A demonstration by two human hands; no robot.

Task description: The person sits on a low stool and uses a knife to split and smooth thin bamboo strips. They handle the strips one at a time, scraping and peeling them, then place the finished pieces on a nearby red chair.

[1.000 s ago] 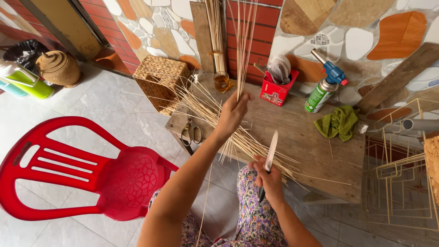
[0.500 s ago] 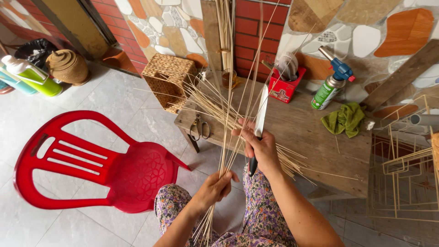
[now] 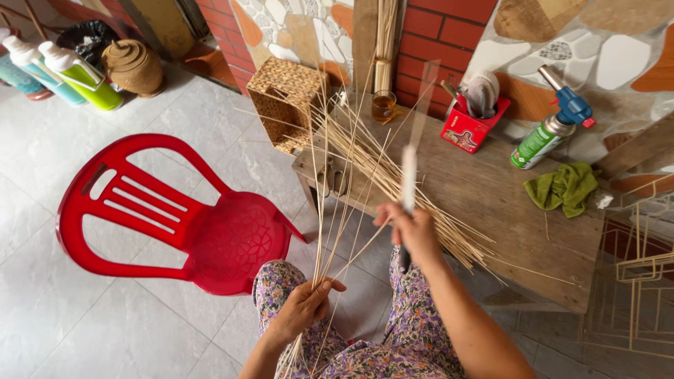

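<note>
My left hand (image 3: 303, 306) is closed around the lower ends of a few thin bamboo strips (image 3: 328, 210), held near my lap with the strips rising towards the wall. In my right hand (image 3: 414, 228) is a knife (image 3: 408, 179) gripped by its handle, its pale blade pointing up and blurred. Behind the knife, a loose pile of bamboo strips (image 3: 400, 189) lies fanned across the low wooden table (image 3: 505, 210). My knees in flowered trousers (image 3: 281, 281) show below both hands.
A red plastic chair (image 3: 168, 224) stands to the left. A woven basket (image 3: 284, 102) sits by the table's far corner. On the table are a glass (image 3: 383, 107), a red tool holder (image 3: 467, 126), a spray can with torch head (image 3: 547, 137) and a green cloth (image 3: 565, 188). Bottles (image 3: 77, 77) stand far left.
My left hand has drawn a few strips out of the pile and down towards my lap. My right hand has raised the knife upright over the table edge.
</note>
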